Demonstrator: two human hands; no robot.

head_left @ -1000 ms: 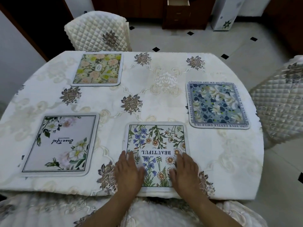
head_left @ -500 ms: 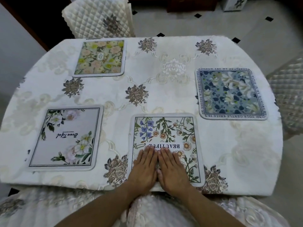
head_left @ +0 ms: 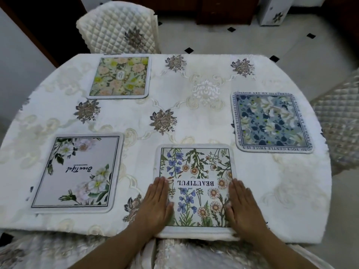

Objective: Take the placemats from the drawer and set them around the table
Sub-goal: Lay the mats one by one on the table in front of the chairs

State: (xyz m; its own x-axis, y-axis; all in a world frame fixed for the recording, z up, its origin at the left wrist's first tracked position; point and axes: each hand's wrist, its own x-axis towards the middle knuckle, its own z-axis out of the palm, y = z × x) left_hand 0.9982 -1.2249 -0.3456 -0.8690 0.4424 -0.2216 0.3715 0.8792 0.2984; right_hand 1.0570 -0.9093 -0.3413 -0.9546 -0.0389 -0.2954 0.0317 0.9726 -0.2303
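Several placemats lie on the white embroidered tablecloth (head_left: pixel 194 117). A wildflower placemat (head_left: pixel 196 175) printed BEAUTIFUL sits at the near edge. My left hand (head_left: pixel 155 204) lies flat on its left border and my right hand (head_left: pixel 242 208) lies flat on its right border, fingers together and pointing away from me. A grey placemat with white roses (head_left: pixel 77 171) is at the near left. A yellow-green floral placemat (head_left: pixel 120 77) is at the far left. A blue floral placemat (head_left: pixel 272 122) rests at the right.
A quilted cream chair (head_left: pixel 120 26) stands at the far side, and another quilted chair (head_left: pixel 340 117) at the right. Beyond is tiled floor with black diamonds (head_left: pixel 213 39), dark wooden cabinets (head_left: pixel 223 8) and a white box (head_left: pixel 275 12).
My hands were side by side at the wildflower placemat's middle half a second ago; they have slid apart to its left and right borders. The view tilted up slightly.
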